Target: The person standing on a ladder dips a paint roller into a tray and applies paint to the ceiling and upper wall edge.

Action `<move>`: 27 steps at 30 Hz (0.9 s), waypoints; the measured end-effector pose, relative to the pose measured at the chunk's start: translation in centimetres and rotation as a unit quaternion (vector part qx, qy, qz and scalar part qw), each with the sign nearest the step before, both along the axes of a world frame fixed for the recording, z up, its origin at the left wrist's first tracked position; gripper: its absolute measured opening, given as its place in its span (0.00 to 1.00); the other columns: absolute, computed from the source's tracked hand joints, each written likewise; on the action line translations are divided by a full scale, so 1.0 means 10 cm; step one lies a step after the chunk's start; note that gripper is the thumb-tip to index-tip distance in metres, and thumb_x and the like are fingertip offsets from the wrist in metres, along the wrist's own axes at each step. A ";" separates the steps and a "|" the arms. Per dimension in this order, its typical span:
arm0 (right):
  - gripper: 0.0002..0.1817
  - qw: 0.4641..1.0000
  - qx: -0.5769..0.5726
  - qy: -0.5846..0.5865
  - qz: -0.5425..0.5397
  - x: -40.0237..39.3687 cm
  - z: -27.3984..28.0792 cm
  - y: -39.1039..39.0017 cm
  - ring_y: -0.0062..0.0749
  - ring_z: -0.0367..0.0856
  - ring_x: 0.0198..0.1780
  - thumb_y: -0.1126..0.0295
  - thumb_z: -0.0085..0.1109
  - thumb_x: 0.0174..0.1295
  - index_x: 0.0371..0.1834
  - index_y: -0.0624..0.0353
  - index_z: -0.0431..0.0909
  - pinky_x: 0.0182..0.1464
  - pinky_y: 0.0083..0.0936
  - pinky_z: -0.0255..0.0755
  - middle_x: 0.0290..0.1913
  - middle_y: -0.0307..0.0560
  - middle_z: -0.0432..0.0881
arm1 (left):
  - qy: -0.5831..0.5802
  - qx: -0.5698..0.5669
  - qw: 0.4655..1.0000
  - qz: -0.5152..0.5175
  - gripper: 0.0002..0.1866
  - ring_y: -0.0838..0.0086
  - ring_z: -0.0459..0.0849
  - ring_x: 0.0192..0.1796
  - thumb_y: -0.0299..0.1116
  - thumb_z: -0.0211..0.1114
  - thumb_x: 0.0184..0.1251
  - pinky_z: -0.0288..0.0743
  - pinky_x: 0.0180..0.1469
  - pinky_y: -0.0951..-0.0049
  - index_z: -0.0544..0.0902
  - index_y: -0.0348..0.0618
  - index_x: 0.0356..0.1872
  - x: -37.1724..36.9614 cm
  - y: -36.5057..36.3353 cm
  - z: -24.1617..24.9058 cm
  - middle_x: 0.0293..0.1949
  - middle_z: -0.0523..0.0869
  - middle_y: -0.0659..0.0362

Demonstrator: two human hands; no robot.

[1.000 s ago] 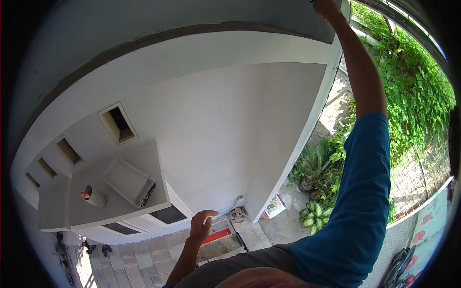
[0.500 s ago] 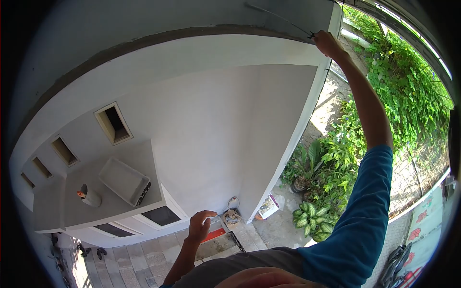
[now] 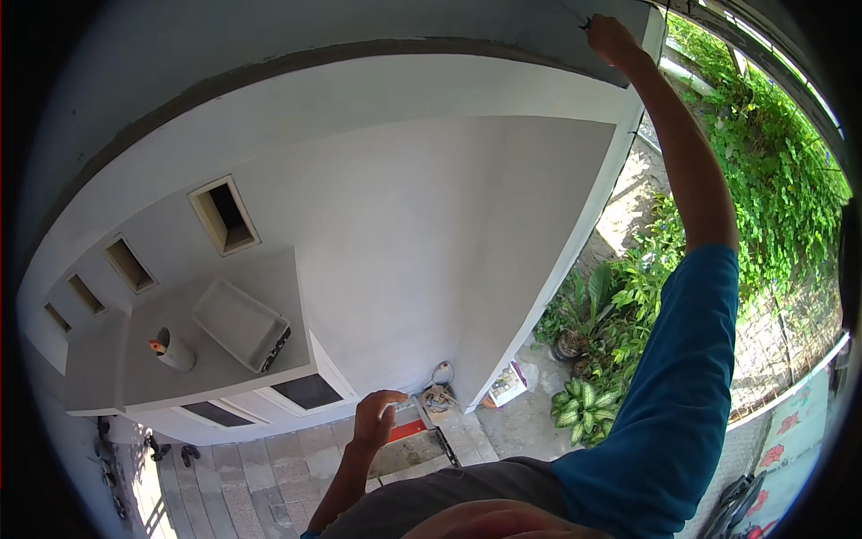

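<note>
My right hand is raised high at the upper right, by the top corner of the white wall. Its fingers are closed round the dark end of a thin rod. The rod runs up and left against the grey surface overhead, faint there, and its far end cannot be made out. Low in the middle, my left hand is held out in the air with thumb and fingers apart and nothing in it.
A paint tray and a white cylinder with an orange-tipped item stand on a ledge at left. Square openings pierce the wall. Below are floor tiles and a coiled cord. Plants grow at right.
My right hand has moved up with the rod, so less of the rod shows. The view has shifted slightly. My left hand stays about where it was.
</note>
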State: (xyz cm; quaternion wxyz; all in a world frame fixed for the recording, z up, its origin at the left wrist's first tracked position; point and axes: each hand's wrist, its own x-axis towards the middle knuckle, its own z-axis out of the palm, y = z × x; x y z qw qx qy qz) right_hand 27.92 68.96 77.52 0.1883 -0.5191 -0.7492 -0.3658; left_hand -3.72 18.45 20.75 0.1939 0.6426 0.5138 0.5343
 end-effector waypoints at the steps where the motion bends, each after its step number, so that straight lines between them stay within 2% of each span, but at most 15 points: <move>1: 0.14 0.999 0.006 -0.050 0.002 0.10 -0.10 -0.06 0.51 0.89 0.45 0.66 0.55 0.69 0.44 0.70 0.80 0.41 0.41 0.86 0.41 0.68 0.84 | -0.003 -0.002 1.000 -0.003 0.31 0.56 0.89 0.49 0.56 0.46 0.79 0.78 0.56 0.59 0.85 0.36 0.41 0.02 -0.01 -0.01 0.42 0.89 0.47; 2: 0.14 0.995 0.014 -0.099 0.004 0.17 -0.20 -0.17 0.53 0.88 0.46 0.68 0.56 0.68 0.45 0.72 0.80 0.41 0.41 0.86 0.43 0.69 0.84 | -0.004 -0.002 1.000 -0.005 0.31 0.56 0.89 0.49 0.56 0.46 0.79 0.78 0.56 0.59 0.85 0.36 0.41 0.02 -0.01 -0.03 0.42 0.89 0.47; 4: 0.15 0.994 -0.026 -0.106 0.019 0.26 -0.41 -0.56 0.49 0.89 0.37 0.67 0.55 0.69 0.42 0.74 0.79 0.36 0.42 0.86 0.38 0.68 0.84 | -0.014 0.003 0.999 -0.031 0.14 0.54 0.88 0.49 0.34 0.53 0.69 0.78 0.56 0.59 0.84 0.38 0.43 0.04 0.00 -0.09 0.44 0.89 0.49; 5: 0.15 0.993 -0.040 -0.109 0.023 0.29 -0.50 -0.73 0.48 0.90 0.34 0.67 0.55 0.69 0.41 0.74 0.79 0.35 0.42 0.86 0.36 0.68 0.84 | -0.014 0.003 0.999 -0.034 0.14 0.54 0.88 0.49 0.34 0.53 0.69 0.78 0.56 0.59 0.84 0.38 0.43 0.05 0.00 -0.09 0.44 0.89 0.49; 7: 0.17 0.991 -0.110 0.041 0.070 0.27 -0.61 -0.92 0.48 0.88 0.25 0.65 0.54 0.71 0.39 0.74 0.78 0.32 0.43 0.85 0.33 0.68 0.84 | -0.012 0.005 0.999 -0.039 0.14 0.54 0.88 0.49 0.34 0.54 0.69 0.78 0.55 0.59 0.84 0.37 0.43 0.08 0.01 -0.08 0.44 0.89 0.48; 8: 0.18 0.993 -0.074 -0.021 0.091 0.41 -0.64 -0.64 0.51 0.87 0.24 0.64 0.53 0.73 0.43 0.75 0.77 0.32 0.44 0.84 0.35 0.71 0.84 | -0.012 0.003 0.999 -0.038 0.14 0.54 0.88 0.49 0.34 0.54 0.69 0.78 0.55 0.59 0.84 0.37 0.43 0.08 -0.01 -0.08 0.44 0.89 0.48; 9: 0.18 0.993 -0.074 -0.021 0.093 0.43 -0.67 -0.61 0.51 0.87 0.24 0.64 0.53 0.73 0.43 0.75 0.77 0.32 0.44 0.84 0.35 0.71 0.84 | -0.010 0.006 0.999 -0.035 0.14 0.54 0.88 0.49 0.35 0.54 0.69 0.78 0.55 0.59 0.84 0.37 0.43 0.09 -0.02 -0.08 0.44 0.89 0.48; 11: 0.17 0.996 -0.031 0.011 0.083 0.42 -0.70 -0.53 0.59 0.87 0.38 0.63 0.54 0.73 0.34 0.67 0.83 0.45 0.49 0.81 0.30 0.63 0.84 | -0.008 0.010 1.000 -0.027 0.14 0.54 0.88 0.49 0.35 0.54 0.69 0.78 0.55 0.59 0.84 0.37 0.43 0.06 -0.05 -0.07 0.44 0.89 0.48; 14: 0.17 0.995 0.038 0.024 0.092 0.49 -0.62 -0.32 0.58 0.87 0.41 0.63 0.54 0.73 0.36 0.66 0.83 0.47 0.48 0.81 0.33 0.64 0.85 | -0.027 0.015 0.999 -0.015 0.15 0.54 0.88 0.48 0.37 0.54 0.70 0.78 0.55 0.59 0.84 0.37 0.43 0.03 -0.11 -0.08 0.44 0.89 0.48; 18: 0.17 0.993 0.012 0.109 0.036 0.26 -0.39 -0.10 0.59 0.86 0.45 0.62 0.53 0.74 0.38 0.67 0.81 0.49 0.48 0.81 0.38 0.64 0.84 | -0.011 0.016 1.000 -0.006 0.18 0.54 0.88 0.48 0.41 0.53 0.73 0.78 0.54 0.59 0.84 0.37 0.43 0.01 -0.12 -0.05 0.43 0.89 0.48; 21: 0.17 0.994 0.085 0.037 0.056 0.34 -0.21 0.34 0.59 0.86 0.39 0.61 0.51 0.75 0.40 0.67 0.80 0.47 0.47 0.81 0.41 0.65 0.83 | -0.001 0.020 1.000 -0.015 0.17 0.54 0.88 0.48 0.40 0.53 0.71 0.78 0.54 0.59 0.84 0.37 0.43 0.02 -0.11 0.03 0.43 0.89 0.47; 24: 0.18 0.963 0.158 -0.211 0.062 0.57 -0.19 0.34 0.55 0.86 0.28 0.61 0.49 0.76 0.38 0.67 0.79 0.32 0.45 0.83 0.41 0.64 0.83 | -0.011 0.025 1.000 -0.014 0.17 0.54 0.88 0.48 0.39 0.53 0.69 0.78 0.54 0.59 0.84 0.37 0.43 0.01 -0.10 0.03 0.43 0.89 0.47; 25: 0.17 0.996 0.038 -0.039 0.074 0.53 -0.25 -0.01 0.49 0.85 0.24 0.61 0.51 0.75 0.40 0.68 0.77 0.26 0.40 0.81 0.33 0.60 0.83 | -0.014 0.027 0.999 -0.011 0.17 0.54 0.88 0.48 0.39 0.53 0.69 0.78 0.54 0.59 0.84 0.36 0.43 0.00 -0.11 0.00 0.43 0.89 0.47; 26: 0.16 0.984 -0.083 0.134 0.083 0.51 -0.33 -0.26 0.44 0.85 0.20 0.62 0.52 0.74 0.42 0.69 0.74 0.20 0.35 0.80 0.25 0.55 0.82 | -0.019 0.029 0.999 -0.006 0.17 0.54 0.88 0.48 0.39 0.53 0.69 0.78 0.54 0.59 0.84 0.36 0.42 -0.01 -0.13 -0.02 0.43 0.89 0.47; 27: 0.16 0.984 -0.082 0.132 0.081 0.53 -0.36 -0.36 0.44 0.85 0.20 0.62 0.52 0.74 0.42 0.69 0.74 0.20 0.35 0.80 0.25 0.55 0.82 | -0.021 0.030 0.999 -0.008 0.17 0.54 0.88 0.48 0.39 0.53 0.69 0.78 0.54 0.59 0.84 0.36 0.42 -0.01 -0.14 -0.03 0.43 0.89 0.47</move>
